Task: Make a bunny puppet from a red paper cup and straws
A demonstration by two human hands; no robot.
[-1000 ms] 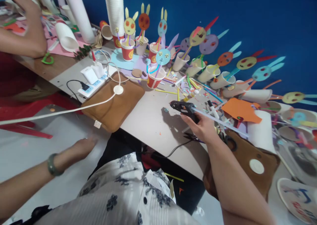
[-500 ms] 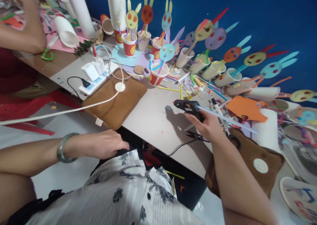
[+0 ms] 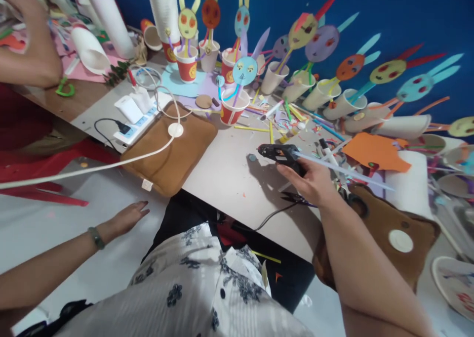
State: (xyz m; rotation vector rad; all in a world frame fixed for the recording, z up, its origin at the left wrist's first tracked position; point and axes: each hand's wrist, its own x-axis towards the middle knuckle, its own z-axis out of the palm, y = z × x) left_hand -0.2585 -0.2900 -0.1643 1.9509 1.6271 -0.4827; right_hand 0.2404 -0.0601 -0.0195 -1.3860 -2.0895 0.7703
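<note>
In my right hand (image 3: 314,181) is a black hot glue gun (image 3: 279,154), its nozzle aimed left over the table (image 3: 218,174). A long translucent glue stick (image 3: 344,170) juts out of its back. Just beneath the hand lie dark-handled scissors (image 3: 294,197), partly hidden, and a black cord (image 3: 274,217) runs to the table edge. My left hand (image 3: 128,219), with a bangle on the wrist, hangs over the floor left of my lap, fingers stretched out and holding nothing. The paper cup (image 3: 234,110) with a blue rabbit face (image 3: 245,70) stands beyond the glue gun.
A brown pouch (image 3: 170,149) lies by a white power strip (image 3: 138,124); a white cable crosses it. Several rabbit-faced cups line the blue wall. Paper scraps and orange paper (image 3: 374,151) lie at right, near another brown pouch (image 3: 388,228). A person's arm (image 3: 29,45) rests at far left.
My left hand has moved left and away from my lap, and its fingers have straightened. The right hand keeps the glue gun nearly in place. The view has shifted slightly.
</note>
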